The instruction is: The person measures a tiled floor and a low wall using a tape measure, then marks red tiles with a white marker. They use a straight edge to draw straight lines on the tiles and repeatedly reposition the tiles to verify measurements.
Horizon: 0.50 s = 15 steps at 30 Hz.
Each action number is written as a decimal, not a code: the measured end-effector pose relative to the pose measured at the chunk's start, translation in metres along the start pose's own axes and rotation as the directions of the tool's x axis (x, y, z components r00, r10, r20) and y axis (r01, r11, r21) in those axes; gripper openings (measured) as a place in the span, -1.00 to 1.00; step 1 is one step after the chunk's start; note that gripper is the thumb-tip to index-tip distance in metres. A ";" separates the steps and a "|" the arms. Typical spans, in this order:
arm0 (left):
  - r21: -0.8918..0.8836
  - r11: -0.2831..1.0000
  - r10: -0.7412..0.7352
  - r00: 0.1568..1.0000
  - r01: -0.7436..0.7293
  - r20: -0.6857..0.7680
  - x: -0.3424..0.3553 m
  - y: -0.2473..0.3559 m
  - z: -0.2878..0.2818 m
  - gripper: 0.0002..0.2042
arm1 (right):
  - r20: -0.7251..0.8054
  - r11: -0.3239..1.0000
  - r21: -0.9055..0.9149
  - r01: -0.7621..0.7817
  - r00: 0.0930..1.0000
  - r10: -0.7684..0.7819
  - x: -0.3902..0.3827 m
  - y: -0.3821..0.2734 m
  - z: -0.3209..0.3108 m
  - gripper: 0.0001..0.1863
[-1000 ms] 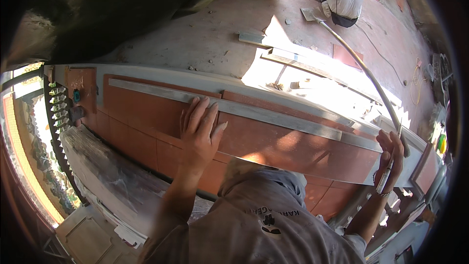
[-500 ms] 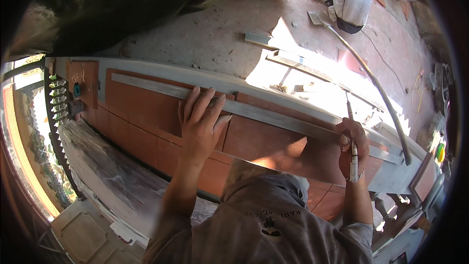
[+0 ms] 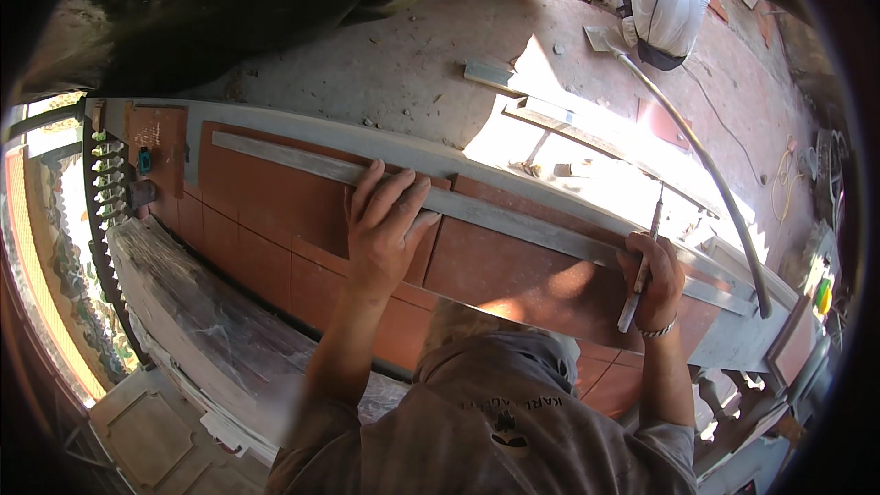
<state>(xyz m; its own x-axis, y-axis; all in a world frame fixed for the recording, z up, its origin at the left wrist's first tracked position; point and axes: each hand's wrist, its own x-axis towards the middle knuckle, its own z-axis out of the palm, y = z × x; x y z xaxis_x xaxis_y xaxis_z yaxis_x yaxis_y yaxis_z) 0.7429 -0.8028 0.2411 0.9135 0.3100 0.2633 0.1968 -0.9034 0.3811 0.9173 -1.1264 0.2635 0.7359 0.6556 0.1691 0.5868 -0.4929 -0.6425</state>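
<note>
A long, narrow grey metal straightedge [image 3: 541,231] lies across red-brown tiles [image 3: 513,266] on a raised ledge. My left hand [image 3: 380,229] is closed over its middle, with the fingers bent across the bar and the thumb on the near side. Toward the right end of the bar, my right hand [image 3: 658,280] is closed around a slim pen-like tool [image 3: 632,307]. The tool's thin dark tip points away from me, and its pale handle sticks out on the near side. My right fingers are by the bar; whether they press on it I cannot tell.
Beyond the ledge, a long-handled shovel [image 3: 692,139] leans from the floor to the ledge's right end. Metal channels [image 3: 486,75] and a white sack [image 3: 669,23] lie on the floor. At near left stands a plastic-wrapped stack [image 3: 211,293]; a dark cloth [image 3: 229,18] hangs overhead.
My right hand has turned and shifted slightly left, so the tool now slants with its handle end toward the left. My left hand still rests on the straightedge. The view has shifted slightly.
</note>
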 end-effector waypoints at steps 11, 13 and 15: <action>0.025 0.999 -0.028 1.000 0.028 0.001 -0.005 0.005 -0.003 -0.55 | -0.010 1.000 -0.001 0.014 1.000 -0.014 -0.002 0.004 0.002 -0.53; 0.066 0.998 -0.002 0.999 -0.001 0.042 -0.012 0.017 -0.007 -0.55 | -0.001 1.000 -0.005 0.006 1.000 -0.006 -0.003 0.005 0.002 -0.53; 0.079 0.997 0.008 0.996 -0.015 0.089 -0.019 0.034 -0.007 -0.55 | -0.014 1.000 0.009 0.002 1.000 -0.002 -0.005 0.007 0.002 -0.52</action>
<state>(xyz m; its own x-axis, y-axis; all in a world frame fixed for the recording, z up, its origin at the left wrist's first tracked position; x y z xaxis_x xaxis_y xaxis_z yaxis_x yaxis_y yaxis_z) 0.7294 -0.8375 0.2549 0.9431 0.2751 0.1866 0.2103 -0.9285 0.3061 0.9172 -1.1315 0.2564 0.7397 0.6482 0.1808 0.5849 -0.4864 -0.6490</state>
